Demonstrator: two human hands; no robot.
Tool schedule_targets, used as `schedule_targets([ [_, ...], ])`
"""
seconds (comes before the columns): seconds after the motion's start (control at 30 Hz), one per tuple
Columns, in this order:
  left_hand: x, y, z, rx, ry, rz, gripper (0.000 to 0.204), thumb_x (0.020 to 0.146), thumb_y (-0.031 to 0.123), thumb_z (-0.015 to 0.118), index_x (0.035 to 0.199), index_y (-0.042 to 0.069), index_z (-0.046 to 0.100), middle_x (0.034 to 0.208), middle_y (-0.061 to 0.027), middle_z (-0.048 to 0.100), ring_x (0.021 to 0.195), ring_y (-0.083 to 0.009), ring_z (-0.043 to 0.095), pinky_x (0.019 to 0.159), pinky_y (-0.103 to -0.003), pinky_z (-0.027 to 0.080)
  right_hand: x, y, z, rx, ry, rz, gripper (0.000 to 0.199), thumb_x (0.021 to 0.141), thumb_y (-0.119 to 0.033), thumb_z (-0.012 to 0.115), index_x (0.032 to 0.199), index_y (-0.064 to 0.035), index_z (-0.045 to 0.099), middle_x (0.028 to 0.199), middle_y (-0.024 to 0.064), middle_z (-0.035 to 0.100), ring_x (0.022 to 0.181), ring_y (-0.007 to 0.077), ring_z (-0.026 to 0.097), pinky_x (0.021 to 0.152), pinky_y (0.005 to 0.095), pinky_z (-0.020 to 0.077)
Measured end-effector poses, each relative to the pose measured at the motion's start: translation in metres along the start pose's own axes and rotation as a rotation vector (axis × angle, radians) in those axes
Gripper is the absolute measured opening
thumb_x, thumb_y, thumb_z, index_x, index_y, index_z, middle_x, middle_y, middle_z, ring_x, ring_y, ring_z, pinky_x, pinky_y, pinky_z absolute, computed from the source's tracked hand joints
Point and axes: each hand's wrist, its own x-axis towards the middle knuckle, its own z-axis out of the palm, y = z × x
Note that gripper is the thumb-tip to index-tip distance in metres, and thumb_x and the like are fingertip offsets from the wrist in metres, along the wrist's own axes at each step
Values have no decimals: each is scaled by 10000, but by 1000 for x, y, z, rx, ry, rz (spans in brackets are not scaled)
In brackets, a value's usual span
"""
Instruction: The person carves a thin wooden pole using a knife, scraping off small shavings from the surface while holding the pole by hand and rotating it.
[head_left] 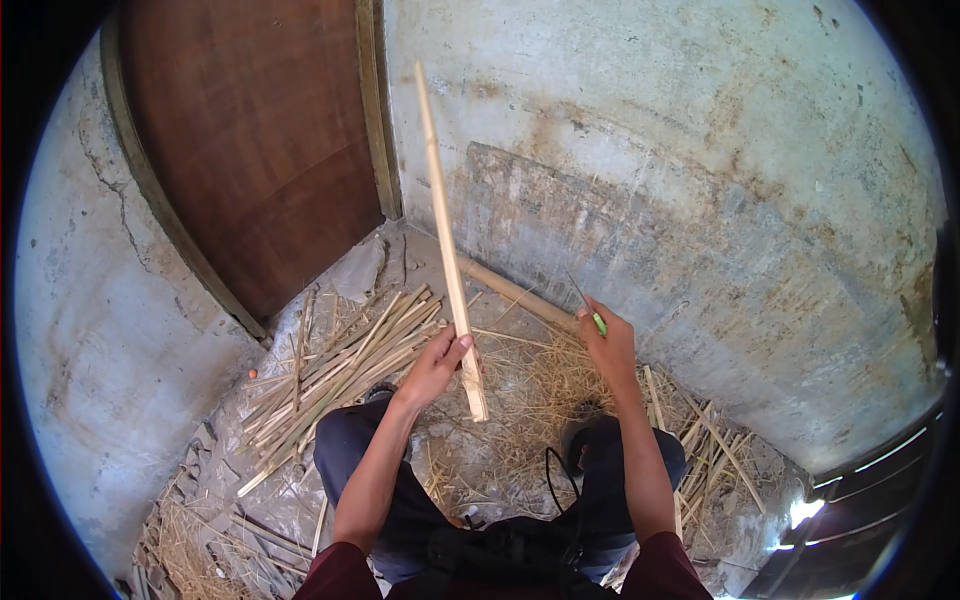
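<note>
My left hand (437, 368) grips a long, pale split bamboo strip (446, 235) near its lower end. The strip stands almost upright in front of me, its narrow tip leaning a little left. Off to the right, my right hand (608, 345) is closed around the green handle of a knife (600, 324). Its thin blade points up and slightly left, well apart from the strip. Thin curly shavings (565, 375) lie on the floor between and below my hands.
Many split strips (350, 365) lie heaped on the floor at the left, and more strips (715, 450) at the right. A round bamboo pole (520, 295) rests along the stained wall (680, 200). A brown door (250, 140) stands at the back left.
</note>
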Motion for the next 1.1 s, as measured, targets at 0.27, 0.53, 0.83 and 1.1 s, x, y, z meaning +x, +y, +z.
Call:
schedule_targets([
  [0.27, -13, 22, 32, 160, -214, 56, 248, 1195, 222, 537, 1280, -6, 583, 1004, -68, 652, 920, -150, 724, 826, -353, 561, 6, -18, -11, 447, -118, 138, 512, 1107, -403, 648, 1428, -9, 707, 982, 73, 826, 640, 82, 562, 597, 311, 446],
  [0.53, -13, 17, 52, 228, -451, 128, 181, 1186, 167, 527, 1142, 6, 597, 954, -105, 716, 889, -185, 754, 867, -361, 563, -10, -62, 2, 861, -282, -11, 531, 1153, -362, 567, 1542, -2, 600, 1135, 83, 827, 546, -6, 322, 505, 194, 273],
  [0.83, -13, 15, 65, 585, -184, 148, 232, 1149, 211, 594, 1250, 2, 580, 1047, -149, 733, 1087, -280, 736, 952, -416, 554, -29, -57, 34, 512, -12, -71, 306, 1096, -196, 684, 1310, 15, 746, 942, 83, 847, 853, 118, 772, 769, 297, 586],
  [1.1, -13, -1, 77, 609, 185, 274, 218, 1133, 206, 613, 1103, -1, 551, 706, -222, 580, 635, -433, 620, 601, -502, 439, -39, -69, 45, 433, -152, -142, 330, 1052, -209, 735, 1306, 1, 756, 974, 112, 836, 866, 163, 776, 766, 317, 580],
])
